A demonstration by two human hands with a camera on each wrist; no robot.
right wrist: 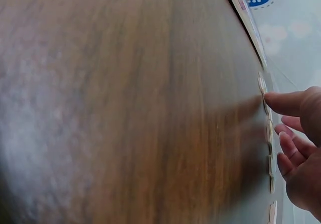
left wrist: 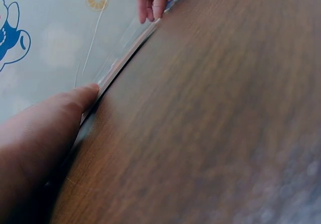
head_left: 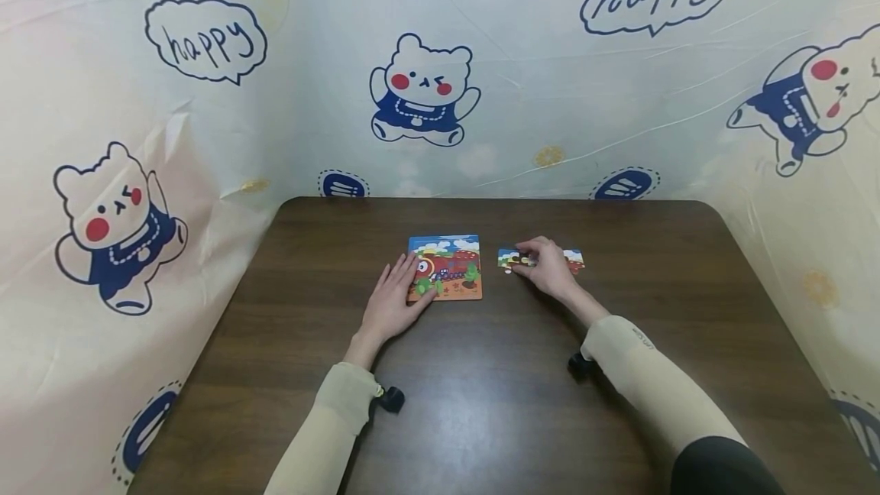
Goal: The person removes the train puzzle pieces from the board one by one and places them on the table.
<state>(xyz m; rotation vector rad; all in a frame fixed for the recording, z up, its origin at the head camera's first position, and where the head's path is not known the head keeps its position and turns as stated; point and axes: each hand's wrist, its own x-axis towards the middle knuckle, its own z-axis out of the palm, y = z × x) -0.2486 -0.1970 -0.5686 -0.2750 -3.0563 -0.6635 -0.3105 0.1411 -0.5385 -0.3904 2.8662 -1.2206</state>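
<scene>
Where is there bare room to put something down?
Bare table lies between the sleeves and outside each toward the side edges. It's crowded farther back, where the left hand rests on the picture board and the right hand touches picture pieces.

Flat on the brown table (head_left: 467, 418), a square picture board (head_left: 454, 270). Blue sky and white clouds along the top. Across the middle, a red train with a big round front at the left. Green plants low down, orange ground at the bottom. Left edge partly hidden. Just to the right, near but not touching, a row of small picture pieces (head_left: 507, 258), lying low and flat. Blue, white, green and yellow at the left end; some white and red at the right end. Middle of the row mostly covered. In the right wrist view, thin, pale edges in a line, with a little gap near the end.
</scene>
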